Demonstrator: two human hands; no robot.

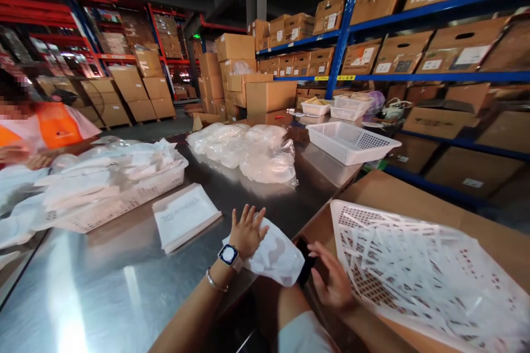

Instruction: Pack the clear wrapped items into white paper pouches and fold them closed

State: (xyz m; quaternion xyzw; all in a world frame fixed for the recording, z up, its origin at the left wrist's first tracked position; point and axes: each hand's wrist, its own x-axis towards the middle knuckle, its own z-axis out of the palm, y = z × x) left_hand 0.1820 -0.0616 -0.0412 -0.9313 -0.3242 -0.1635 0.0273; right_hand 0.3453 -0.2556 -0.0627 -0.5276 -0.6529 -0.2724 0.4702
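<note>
My left hand [245, 233] lies with fingers spread on a white bag [276, 253] at the metal table's near edge; a watch and a bracelet circle that wrist. Just right of the bag is my right hand [333, 282], its fingers loosely curved and apart, with nothing visible between them. A dark object [305, 262] shows between this hand and the bag; what it is I cannot make out. To the left, a stack of flat white printed bags [186, 215] rests on the table. Beside my right arm, a white perforated basket [343, 231] holds many thin white strips.
Clear plastic bags with pale contents [248, 149] sit mid-table. A heaped white basket [120, 207] stands at the left, near a person in an orange vest [58, 124]. Another white basket [351, 154] is at the back right. Shelves of cardboard boxes [451, 44] line the right.
</note>
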